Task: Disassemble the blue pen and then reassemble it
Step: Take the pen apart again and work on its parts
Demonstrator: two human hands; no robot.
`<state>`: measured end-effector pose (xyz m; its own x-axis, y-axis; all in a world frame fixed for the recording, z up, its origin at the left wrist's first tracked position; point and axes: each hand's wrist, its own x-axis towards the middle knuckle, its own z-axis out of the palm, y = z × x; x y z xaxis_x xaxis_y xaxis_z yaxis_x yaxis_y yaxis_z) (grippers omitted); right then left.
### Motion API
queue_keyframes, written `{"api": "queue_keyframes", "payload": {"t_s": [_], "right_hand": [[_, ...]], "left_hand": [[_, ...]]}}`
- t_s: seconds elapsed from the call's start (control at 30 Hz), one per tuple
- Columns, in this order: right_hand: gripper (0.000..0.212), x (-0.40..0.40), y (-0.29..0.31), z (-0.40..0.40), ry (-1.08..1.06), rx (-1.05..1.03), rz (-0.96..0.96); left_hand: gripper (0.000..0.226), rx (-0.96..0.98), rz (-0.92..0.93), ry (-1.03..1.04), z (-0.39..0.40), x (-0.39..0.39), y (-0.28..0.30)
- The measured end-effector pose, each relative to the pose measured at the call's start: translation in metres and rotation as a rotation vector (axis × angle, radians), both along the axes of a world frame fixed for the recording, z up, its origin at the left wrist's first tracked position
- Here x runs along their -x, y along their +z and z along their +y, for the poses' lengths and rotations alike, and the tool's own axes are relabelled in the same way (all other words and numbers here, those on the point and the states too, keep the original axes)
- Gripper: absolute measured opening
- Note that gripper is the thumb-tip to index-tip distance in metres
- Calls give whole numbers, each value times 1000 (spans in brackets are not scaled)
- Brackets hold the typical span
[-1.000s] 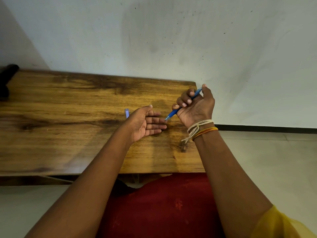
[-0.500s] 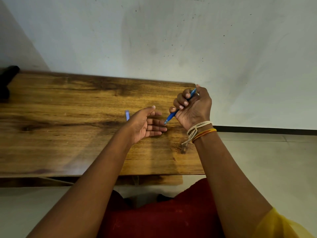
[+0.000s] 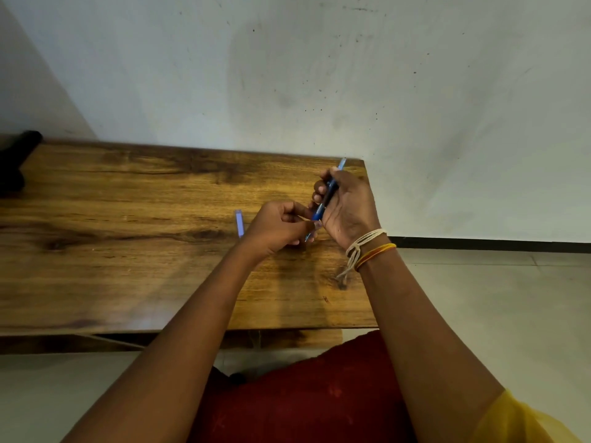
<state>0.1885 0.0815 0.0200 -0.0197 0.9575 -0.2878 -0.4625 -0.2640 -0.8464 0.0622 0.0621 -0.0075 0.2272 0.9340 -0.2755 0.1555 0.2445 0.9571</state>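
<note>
— Where was your work on the counter [image 3: 128, 251]?
— Near its far right corner. Your right hand [image 3: 347, 209] was clenched around the blue pen [image 3: 324, 199], tilted, while your left hand [image 3: 276, 230] pinched its lower tip.
— And the pale blue piece [image 3: 239, 222]?
— Flat on the counter, just beside your left hand.

The pen [image 3: 323, 203] is blue, darker along its middle and paler at its far tip. A pale blue cap [image 3: 239, 223] lies on the table [image 3: 128, 235], which is golden-brown wood with dark streaky grain. The wrist carries cream cord [image 3: 361, 244] and an orange-yellow thread band [image 3: 377, 252]. The lap cloth [image 3: 303, 401] is deep red, the sleeve [image 3: 524, 423] mustard yellow, the wall [image 3: 319, 75] off-white with dark specks.
</note>
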Motion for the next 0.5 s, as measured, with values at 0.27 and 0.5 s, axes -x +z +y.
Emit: {"api": "queue_keyframes", "payload": {"t_s": [0.27,0.5], "right_hand": [[16,8,-12,0,86,-241,-818],[18,7,-14,4,17,-247,-854]], "left_hand": [[12,-132,9,148,6,1,-7],[11,-107,-10,169,9,1,-8]]}}
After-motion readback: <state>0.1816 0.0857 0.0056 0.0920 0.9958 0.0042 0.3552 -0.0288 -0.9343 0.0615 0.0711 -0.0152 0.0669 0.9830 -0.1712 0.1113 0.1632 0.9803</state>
